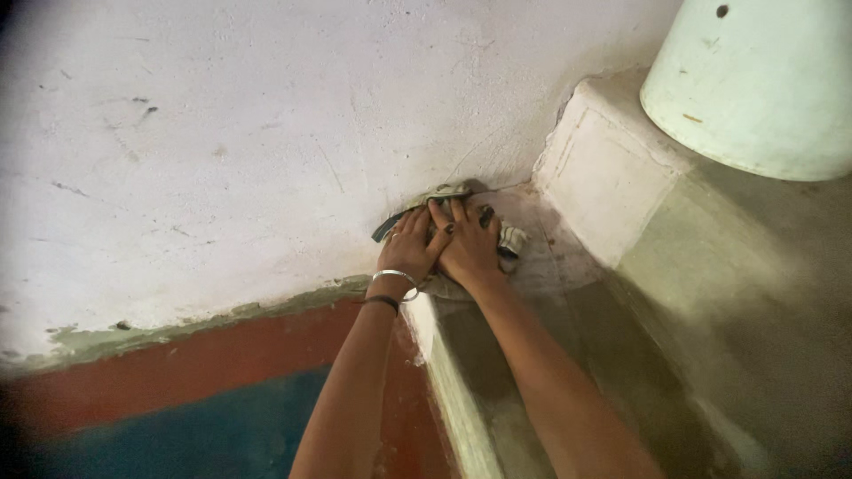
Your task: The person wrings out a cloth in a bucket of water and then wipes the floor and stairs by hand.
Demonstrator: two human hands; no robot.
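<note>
both my hands press flat on a crumpled cloth (pixel 508 238) jammed into the corner where the white wall (pixel 222 151) meets the raised concrete ledge (pixel 612 195). my left hand (pixel 410 248) lies on the cloth's left part, my right hand (pixel 469 244) just beside it and overlapping at the fingers. the fingers of both are stretched out and close together, laid on the cloth, not clenched around it. the cloth sits directly under my palms, bulging out past my fingertips toward the wall and to the right of my right hand. its long axis runs roughly left to right along the foot of the wall; i can't tell which end is which. neither hand is clearly nearer. a pale bucket (pixel 754 89) stands on the ledge, well apart.
</note>
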